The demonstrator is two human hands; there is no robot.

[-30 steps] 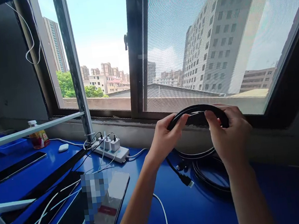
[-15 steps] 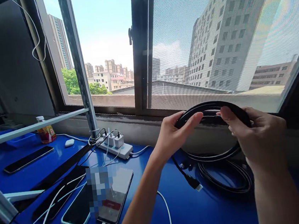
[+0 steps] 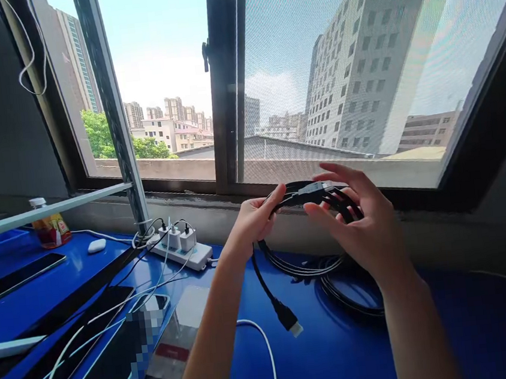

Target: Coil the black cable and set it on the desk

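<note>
A black HDMI cable (image 3: pixel 304 271) hangs in a loose coil above the blue table. My left hand (image 3: pixel 258 216) is closed round the coil's left side, thumb on top. On the right side, my right hand (image 3: pixel 365 220) has its lower fingers curled about the strands, while its index finger is raised and its thumb stands off. Between the hands, one plug (image 3: pixel 314 192) of the cable lies along the top of the coil. The other plug (image 3: pixel 288 317) dangles below my left hand, its metal end downward. A second coiled black cable (image 3: pixel 348 300) rests on the table, partly hidden by my right wrist.
Left on the blue table (image 3: pixel 325 363) lie several phones, one a light-framed phone (image 3: pixel 116 354), with charging leads. A white power strip (image 3: pixel 182 251) holds plugged chargers. A metal rack post (image 3: pixel 113 108), a drink bottle (image 3: pixel 51 226) and an earbud case (image 3: pixel 97 246) are nearby.
Both hands and the coil have moved left and the coil has turned, so a plug now shows on top. My right hand's grip has loosened, its index finger lifted. The view has shifted right.
</note>
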